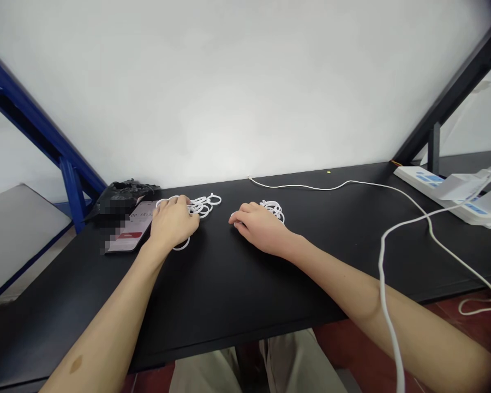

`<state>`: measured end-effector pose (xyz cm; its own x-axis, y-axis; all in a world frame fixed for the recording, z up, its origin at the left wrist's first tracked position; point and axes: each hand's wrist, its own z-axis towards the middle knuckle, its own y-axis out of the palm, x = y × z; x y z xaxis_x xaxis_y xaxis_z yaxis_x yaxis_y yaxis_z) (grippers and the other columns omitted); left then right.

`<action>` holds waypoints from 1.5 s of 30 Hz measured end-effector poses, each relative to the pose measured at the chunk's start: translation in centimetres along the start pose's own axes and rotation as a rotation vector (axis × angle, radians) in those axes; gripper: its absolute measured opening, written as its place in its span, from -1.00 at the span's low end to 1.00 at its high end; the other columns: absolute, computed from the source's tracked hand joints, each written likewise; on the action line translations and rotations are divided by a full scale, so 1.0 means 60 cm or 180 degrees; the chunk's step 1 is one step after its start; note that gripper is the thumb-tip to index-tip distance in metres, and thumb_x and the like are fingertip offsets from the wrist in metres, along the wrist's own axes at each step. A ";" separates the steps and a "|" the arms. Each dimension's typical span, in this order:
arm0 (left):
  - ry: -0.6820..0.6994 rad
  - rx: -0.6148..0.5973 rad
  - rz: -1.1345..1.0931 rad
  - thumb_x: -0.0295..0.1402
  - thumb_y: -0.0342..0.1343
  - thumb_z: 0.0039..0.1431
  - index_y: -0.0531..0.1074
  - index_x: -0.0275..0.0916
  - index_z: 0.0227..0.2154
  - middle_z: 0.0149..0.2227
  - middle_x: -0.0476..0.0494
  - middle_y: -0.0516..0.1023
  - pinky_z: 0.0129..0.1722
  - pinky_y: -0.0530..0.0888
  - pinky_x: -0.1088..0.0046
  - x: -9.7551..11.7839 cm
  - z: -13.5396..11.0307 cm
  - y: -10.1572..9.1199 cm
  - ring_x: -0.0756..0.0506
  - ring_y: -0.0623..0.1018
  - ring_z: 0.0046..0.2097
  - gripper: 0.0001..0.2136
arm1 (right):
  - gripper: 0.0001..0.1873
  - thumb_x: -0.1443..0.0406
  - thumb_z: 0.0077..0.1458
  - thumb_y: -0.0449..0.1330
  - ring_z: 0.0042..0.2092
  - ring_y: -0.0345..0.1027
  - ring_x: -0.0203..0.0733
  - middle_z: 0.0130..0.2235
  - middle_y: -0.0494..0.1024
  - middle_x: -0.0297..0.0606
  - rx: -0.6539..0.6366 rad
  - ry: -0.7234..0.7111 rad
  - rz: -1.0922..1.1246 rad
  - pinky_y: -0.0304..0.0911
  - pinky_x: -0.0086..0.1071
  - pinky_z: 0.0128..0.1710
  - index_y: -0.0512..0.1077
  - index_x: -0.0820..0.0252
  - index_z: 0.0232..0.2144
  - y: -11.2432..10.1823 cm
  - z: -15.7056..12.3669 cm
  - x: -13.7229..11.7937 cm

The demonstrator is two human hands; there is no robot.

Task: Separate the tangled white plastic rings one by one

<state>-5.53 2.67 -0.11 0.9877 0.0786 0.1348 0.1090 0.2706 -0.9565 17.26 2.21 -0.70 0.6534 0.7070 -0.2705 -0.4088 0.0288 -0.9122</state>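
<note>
My left hand (172, 221) lies palm down on a loose pile of thin white rings (202, 205), its thumb apart from the fingers. The fingertips are partly hidden behind the hand, and one ring shows below the palm. To the right, my right hand (256, 225) has its fingers curled together, and a bit of a white ring (234, 214) shows at the fingertips. A smaller heap of white rings (274, 208) sits just behind that hand, partly covered by it.
A phone (133, 229) lies left of my left hand, beside a crumpled black plastic bag (123, 194). A white cable (352, 182) runs across the black table (213, 295) and over my right forearm. White devices (445, 191) stand at the right; slanted frame bars (45, 117) flank the table.
</note>
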 end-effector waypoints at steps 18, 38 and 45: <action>0.1541 -0.0061 -0.1600 -0.15 0.10 0.19 0.25 -0.21 0.16 0.08 -0.20 0.48 0.09 0.37 0.17 0.080 -0.046 0.002 -0.21 0.45 0.08 -0.50 | -0.83 0.22 0.12 0.19 -0.35 0.40 -0.30 -0.43 0.52 -0.33 0.1123 0.1274 0.3578 0.33 -0.39 -0.27 0.47 0.22 -0.31 -0.015 0.016 -0.015; 0.1521 -0.0386 -0.1627 -0.37 -0.04 0.19 0.36 -0.18 -0.27 -0.31 -0.08 0.50 -0.29 0.40 0.34 0.086 -0.050 -0.004 -0.11 0.49 -0.31 -0.89 | -0.90 0.29 0.21 0.15 -0.33 0.30 -0.35 -0.33 0.49 -0.37 0.0835 0.0230 0.1315 0.20 -0.44 -0.28 0.43 0.16 -0.35 -0.011 0.004 -0.019; 0.1577 -0.0508 -0.1730 -0.36 -0.01 0.18 0.34 -0.17 -0.24 -0.28 -0.10 0.48 -0.27 0.40 0.33 0.087 -0.049 0.014 -0.13 0.49 -0.26 -0.89 | -0.85 0.29 0.22 0.11 -0.33 0.27 -0.32 -0.34 0.42 -0.34 0.0453 0.0348 0.1024 0.15 -0.41 -0.30 0.41 0.18 -0.39 -0.006 0.004 -0.015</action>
<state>0.05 0.49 -0.96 0.7207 -0.4774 0.5026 0.5732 0.0026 -0.8194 16.66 1.74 -0.02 0.5382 0.6165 -0.5748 -0.6840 -0.0791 -0.7252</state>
